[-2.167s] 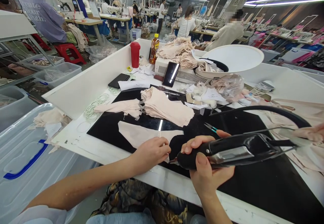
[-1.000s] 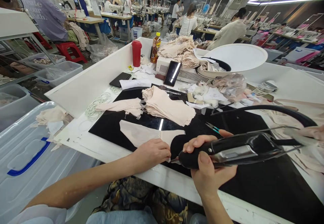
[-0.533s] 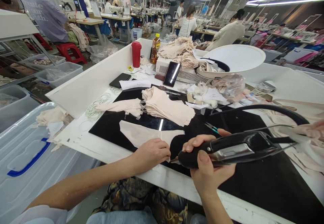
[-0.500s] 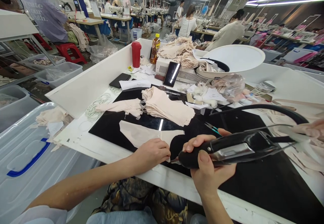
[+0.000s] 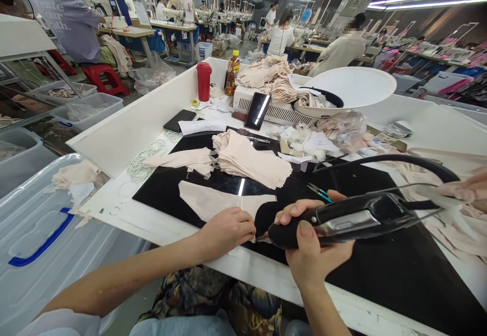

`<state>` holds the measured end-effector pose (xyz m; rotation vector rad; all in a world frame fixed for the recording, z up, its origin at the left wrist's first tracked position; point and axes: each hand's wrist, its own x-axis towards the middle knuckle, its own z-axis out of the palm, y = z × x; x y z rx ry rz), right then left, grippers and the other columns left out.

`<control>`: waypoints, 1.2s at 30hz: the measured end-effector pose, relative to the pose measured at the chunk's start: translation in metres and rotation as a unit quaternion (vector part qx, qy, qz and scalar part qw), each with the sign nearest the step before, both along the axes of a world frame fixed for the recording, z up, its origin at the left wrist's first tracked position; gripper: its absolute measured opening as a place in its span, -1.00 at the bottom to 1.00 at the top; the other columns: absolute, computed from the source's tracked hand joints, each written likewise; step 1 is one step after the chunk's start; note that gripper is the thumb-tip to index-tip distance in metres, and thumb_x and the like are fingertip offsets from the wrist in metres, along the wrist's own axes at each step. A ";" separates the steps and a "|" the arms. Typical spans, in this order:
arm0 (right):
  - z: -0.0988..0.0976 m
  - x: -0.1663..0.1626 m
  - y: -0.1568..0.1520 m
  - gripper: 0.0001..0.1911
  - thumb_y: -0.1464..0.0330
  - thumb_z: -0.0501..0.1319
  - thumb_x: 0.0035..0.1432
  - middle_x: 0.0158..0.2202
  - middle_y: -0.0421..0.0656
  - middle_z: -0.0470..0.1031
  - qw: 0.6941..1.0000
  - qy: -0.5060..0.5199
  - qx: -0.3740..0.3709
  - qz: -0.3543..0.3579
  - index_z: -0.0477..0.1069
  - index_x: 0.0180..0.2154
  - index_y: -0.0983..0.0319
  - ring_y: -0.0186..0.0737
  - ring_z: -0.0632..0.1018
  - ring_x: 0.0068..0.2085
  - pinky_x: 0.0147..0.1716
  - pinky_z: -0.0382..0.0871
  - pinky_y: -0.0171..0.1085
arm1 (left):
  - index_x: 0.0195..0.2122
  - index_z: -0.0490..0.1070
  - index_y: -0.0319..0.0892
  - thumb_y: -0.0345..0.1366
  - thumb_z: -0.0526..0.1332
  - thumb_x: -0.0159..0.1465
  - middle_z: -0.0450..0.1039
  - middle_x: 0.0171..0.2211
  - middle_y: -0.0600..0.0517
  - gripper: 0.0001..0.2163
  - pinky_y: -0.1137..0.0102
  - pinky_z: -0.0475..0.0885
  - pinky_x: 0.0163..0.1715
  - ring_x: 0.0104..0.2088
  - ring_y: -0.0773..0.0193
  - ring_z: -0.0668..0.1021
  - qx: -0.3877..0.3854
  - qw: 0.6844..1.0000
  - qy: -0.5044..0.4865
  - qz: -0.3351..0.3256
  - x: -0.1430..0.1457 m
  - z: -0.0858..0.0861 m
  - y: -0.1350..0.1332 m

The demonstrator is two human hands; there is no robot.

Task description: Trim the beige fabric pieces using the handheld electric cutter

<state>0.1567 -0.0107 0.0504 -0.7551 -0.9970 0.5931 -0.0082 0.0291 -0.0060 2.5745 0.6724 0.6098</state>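
Note:
My left hand [image 5: 228, 229] is closed at the near edge of a flat beige fabric piece [image 5: 207, 201] on the black board [image 5: 380, 270], its fingertips pinching the edge. In my right hand [image 5: 314, 247] lies a black corded hand tool [image 5: 342, 222] with a silver lever, thumb and fingers wrapped round its body. The tool's rounded end points left at my left fingertips; its working tip is hard to make out. Behind the flat piece are a stack of beige fabric pieces [image 5: 254, 158] and a smaller beige bundle [image 5: 186, 161]. Teal-handled snips [image 5: 321, 192] lie just beyond my right fingers.
A co-worker's hand [image 5: 467, 189] at the right edge is near the tool's cable. A phone [image 5: 257, 110], red cup [image 5: 204, 81], bottle [image 5: 232, 72] and lamp-like white disc [image 5: 357, 87] stand at the back. Green elastic loops [image 5: 146, 161] lie left; a lidded plastic bin [image 5: 34, 209] stands beside the table.
The tool's cable end has dipped slightly, and the co-worker's hand at the right edge has shifted a little. My left hand and the fabric stay nearly in place.

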 end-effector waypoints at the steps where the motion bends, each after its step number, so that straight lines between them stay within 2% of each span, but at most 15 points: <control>1: 0.000 0.000 0.000 -0.46 0.42 0.39 0.23 -0.32 -0.28 0.51 1.000 -0.001 -0.001 0.000 0.32 0.17 0.03 -0.29 0.53 -0.44 -0.44 0.55 -0.20 | -0.17 0.55 -0.19 -0.36 0.25 0.49 0.57 -0.14 -0.01 -0.90 0.36 0.44 -0.03 -0.12 0.23 0.58 -0.001 1.000 0.000 0.001 0.000 0.000 0.000; 6: 0.003 -0.002 0.000 -0.48 0.47 0.36 0.25 -0.32 -0.28 0.51 1.000 -0.004 -0.009 -0.003 0.32 0.18 0.02 -0.29 0.54 -0.44 -0.42 0.56 -0.18 | -0.18 0.55 -0.19 -0.36 0.23 0.49 0.57 -0.14 0.00 -0.89 0.36 0.44 -0.03 -0.12 0.23 0.58 -0.005 1.000 -0.004 0.004 0.000 0.000 0.000; 13: 0.002 -0.001 0.000 -0.44 0.42 0.40 0.22 -0.31 -0.28 0.51 1.000 0.003 0.015 0.003 0.33 0.19 0.05 -0.31 0.54 -0.44 -0.43 0.55 -0.21 | -0.17 0.55 -0.19 -0.37 0.26 0.48 0.57 -0.14 -0.01 -0.91 0.36 0.44 -0.04 -0.12 0.22 0.58 -0.011 1.000 -0.009 0.004 0.001 0.000 0.000; 19: 0.002 -0.006 0.000 -0.49 0.44 0.37 0.25 -0.33 -0.28 0.51 1.000 -0.004 -0.007 -0.002 0.31 0.16 0.04 -0.29 0.55 -0.45 -0.42 0.57 -0.19 | -0.21 0.55 -0.19 -0.38 0.28 0.46 0.57 -0.16 0.00 -0.92 0.36 0.46 -0.03 -0.13 0.22 0.59 -0.022 1.000 -0.022 0.002 0.001 0.000 0.001; 26: 0.003 -0.004 -0.004 -0.45 0.41 0.40 0.22 -0.32 -0.29 0.49 1.000 -0.007 -0.012 -0.006 0.30 0.17 0.03 -0.29 0.55 -0.44 -0.42 0.55 -0.20 | -0.07 0.56 -0.20 -0.36 0.15 0.53 0.58 -0.06 -0.06 -0.82 0.37 0.50 0.04 -0.02 0.22 0.59 -0.030 0.996 -0.079 0.028 -0.012 0.008 0.001; 31: 0.006 -0.002 -0.008 -0.45 0.41 0.40 0.21 -0.31 -0.27 0.50 1.000 -0.004 -0.013 0.000 0.32 0.18 0.01 -0.27 0.55 -0.42 -0.43 0.55 -0.20 | -0.03 0.56 -0.20 -0.34 0.11 0.56 0.61 -0.06 -0.07 -0.79 0.28 0.52 0.06 -0.03 0.18 0.61 0.007 0.999 -0.045 -0.011 -0.024 0.003 -0.001; 36: 0.011 0.012 -0.005 -0.42 0.41 0.41 0.20 -0.32 -0.27 0.50 0.999 -0.014 -0.012 -0.031 0.31 0.19 0.03 -0.27 0.56 -0.44 -0.42 0.56 -0.18 | 0.00 0.54 -0.19 -0.36 0.11 0.55 0.62 -0.06 -0.07 -0.80 0.26 0.50 0.10 0.00 0.17 0.61 0.030 0.998 -0.022 -0.050 -0.039 0.003 -0.006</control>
